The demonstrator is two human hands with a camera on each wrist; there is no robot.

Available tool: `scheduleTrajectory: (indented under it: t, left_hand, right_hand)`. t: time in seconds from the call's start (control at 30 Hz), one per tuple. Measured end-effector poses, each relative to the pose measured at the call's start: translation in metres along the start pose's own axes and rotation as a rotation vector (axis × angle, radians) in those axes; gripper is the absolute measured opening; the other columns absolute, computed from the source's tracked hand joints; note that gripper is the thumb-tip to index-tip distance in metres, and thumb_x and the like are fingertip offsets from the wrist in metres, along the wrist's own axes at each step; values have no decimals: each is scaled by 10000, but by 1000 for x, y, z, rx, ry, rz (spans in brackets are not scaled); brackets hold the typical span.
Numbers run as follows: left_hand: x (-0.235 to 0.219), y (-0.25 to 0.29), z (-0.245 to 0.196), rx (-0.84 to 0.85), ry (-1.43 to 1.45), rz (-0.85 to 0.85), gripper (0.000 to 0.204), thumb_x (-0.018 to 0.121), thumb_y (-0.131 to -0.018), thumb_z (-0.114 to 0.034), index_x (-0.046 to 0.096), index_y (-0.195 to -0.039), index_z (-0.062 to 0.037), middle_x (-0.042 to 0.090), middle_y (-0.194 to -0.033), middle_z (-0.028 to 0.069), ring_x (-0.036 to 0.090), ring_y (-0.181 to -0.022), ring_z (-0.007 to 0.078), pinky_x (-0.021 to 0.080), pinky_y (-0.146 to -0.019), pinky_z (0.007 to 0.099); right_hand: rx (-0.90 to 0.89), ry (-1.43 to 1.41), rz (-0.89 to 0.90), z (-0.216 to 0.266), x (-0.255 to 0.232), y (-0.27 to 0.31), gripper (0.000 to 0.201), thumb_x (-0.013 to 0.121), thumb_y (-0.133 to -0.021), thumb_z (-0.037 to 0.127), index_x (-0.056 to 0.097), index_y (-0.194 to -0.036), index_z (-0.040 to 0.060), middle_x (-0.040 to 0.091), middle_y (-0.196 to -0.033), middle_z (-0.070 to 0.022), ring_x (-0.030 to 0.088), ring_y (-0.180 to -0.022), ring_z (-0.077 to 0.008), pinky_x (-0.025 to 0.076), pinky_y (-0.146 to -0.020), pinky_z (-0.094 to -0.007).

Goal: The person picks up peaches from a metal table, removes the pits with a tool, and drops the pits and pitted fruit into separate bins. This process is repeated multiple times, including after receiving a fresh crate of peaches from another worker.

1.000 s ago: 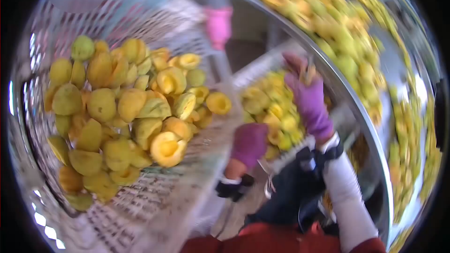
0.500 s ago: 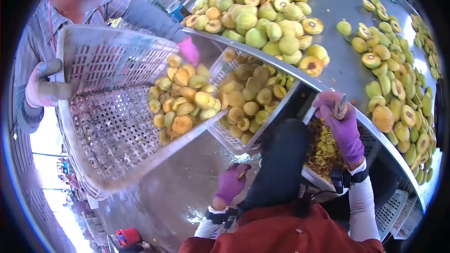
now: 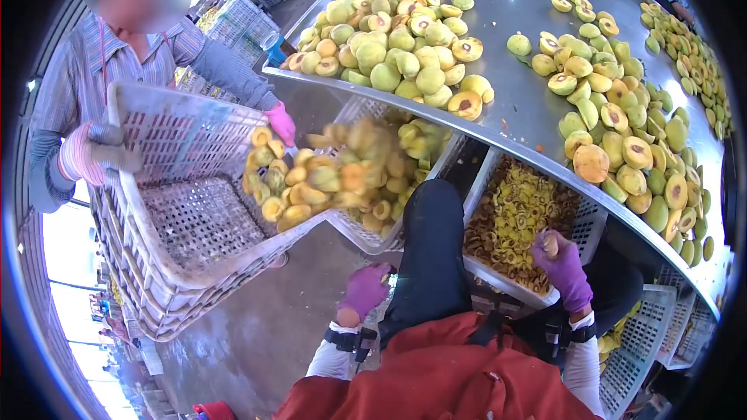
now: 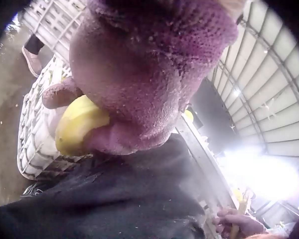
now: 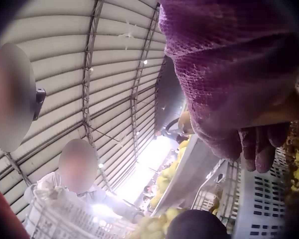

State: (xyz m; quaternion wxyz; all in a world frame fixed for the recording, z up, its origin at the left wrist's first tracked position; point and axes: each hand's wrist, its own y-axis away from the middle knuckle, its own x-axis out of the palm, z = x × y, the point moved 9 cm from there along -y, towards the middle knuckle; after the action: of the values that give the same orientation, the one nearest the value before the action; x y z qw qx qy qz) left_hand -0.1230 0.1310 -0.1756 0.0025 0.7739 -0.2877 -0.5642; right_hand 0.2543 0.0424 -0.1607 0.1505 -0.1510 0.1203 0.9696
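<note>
My left hand [image 3: 366,289], in a purple glove, is beside my left thigh and pinches a yellow fruit piece [image 4: 79,124], seen in the left wrist view. My purple-gloved right hand [image 3: 564,268] grips a wooden-handled tool [image 5: 276,113] over the front of a crate of peelings and scraps [image 3: 517,218]; its working end is hidden. To the left, another person, in a striped glove [image 3: 89,154] and a pink glove [image 3: 281,124], tilts a white plastic crate [image 3: 194,276]. Fruit halves [image 3: 311,179] tumble from it, blurred, into a lower crate [image 3: 354,235] by my knee.
A metal table [image 3: 498,31] runs along the front and right, its raised edge near my knees. Piles of halved yellow-green stone fruit [image 3: 389,47] lie on it. Another crate [image 3: 642,346] stands at my right, and a red bucket [image 3: 214,411] at lower left.
The other person's crate has tipped further, and its fruit now pours into the lower crate. My right hand has dropped from the table edge to the scraps crate. The head view has shifted.
</note>
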Motion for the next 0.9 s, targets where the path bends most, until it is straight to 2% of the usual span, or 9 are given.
scheduleTrajectory:
  t: [0.03, 0.1, 0.13, 0.27, 0.37, 0.5, 0.63, 0.7, 0.9]
  left_hand:
    - [1, 1, 3, -21, -11, 7, 299, 584, -759, -146, 626, -1053, -170, 640, -970, 135, 606, -909, 355, 487, -768, 455]
    - [1, 7, 9, -58, -18, 0, 303, 582, -760, -150, 629, -1058, -171, 642, -973, 139, 607, -908, 356, 485, -773, 460]
    - [3, 11, 16, -102, -8, -8, 300, 580, -762, -158, 633, -1057, -165, 645, -974, 143, 608, -904, 357, 484, -774, 460]
    - [-9, 19, 34, -185, -15, -212, 284, 576, -766, -181, 649, -1040, -151, 650, -963, 157, 613, -889, 365, 483, -771, 459]
    - [-38, 28, 31, -283, 153, -329, 288, 579, -749, -176, 645, -1029, -167, 654, -979, 147, 617, -895, 359, 489, -778, 443]
    - [-45, 29, 24, -215, 244, -458, 271, 573, -756, -188, 644, -1017, -165, 655, -955, 148, 617, -877, 366, 485, -766, 450]
    - [-29, 28, 23, -194, 185, -400, 273, 579, -758, -202, 640, -1021, -166, 652, -932, 146, 618, -857, 365, 485, -751, 453]
    - [-20, 27, 19, -120, 24, -441, 248, 601, -771, -216, 643, -1013, -184, 653, -966, 124, 622, -865, 346, 491, -749, 437]
    - [-18, 24, 11, -176, 98, -414, 284, 590, -762, -225, 622, -1038, -173, 641, -921, 141, 608, -870, 349, 480, -755, 447]
  right_hand:
    - [-3, 2, 0, 0, -1, 2, 151, 651, -814, 94, 596, -934, 20, 622, -731, -25, 602, -699, -101, 487, -634, -275]
    - [33, 338, 123, 4, 8, 6, 258, 676, -799, 205, 601, -959, 18, 654, -760, -134, 663, -721, -229, 503, -650, -329]
    - [22, 525, 164, 0, 12, 6, 395, 703, -769, 331, 592, -996, 28, 653, -822, -207, 655, -779, -349, 505, -668, -395]
    - [3, 568, 192, 20, 24, 17, 458, 696, -780, 394, 548, -1033, 41, 643, -831, -238, 631, -809, -408, 494, -680, -454]
    - [-68, 546, 180, 31, 25, 23, 407, 657, -822, 371, 543, -1035, 44, 638, -829, -248, 625, -811, -413, 491, -685, -450]
    - [-226, 609, 175, 36, 23, 33, 340, 627, -849, 346, 557, -983, 41, 642, -818, -221, 629, -800, -401, 485, -671, -461]
    - [-160, 615, 240, 32, 17, 51, 325, 615, -853, 341, 572, -966, 39, 637, -791, -209, 626, -767, -391, 475, -646, -452]
    - [-147, 599, 387, 36, 25, 59, 307, 599, -857, 327, 584, -971, 42, 627, -757, -204, 615, -726, -385, 459, -622, -438]
    - [-121, 547, 376, 50, 16, 58, 280, 601, -857, 317, 602, -912, 43, 616, -724, -192, 614, -700, -368, 459, -605, -407]
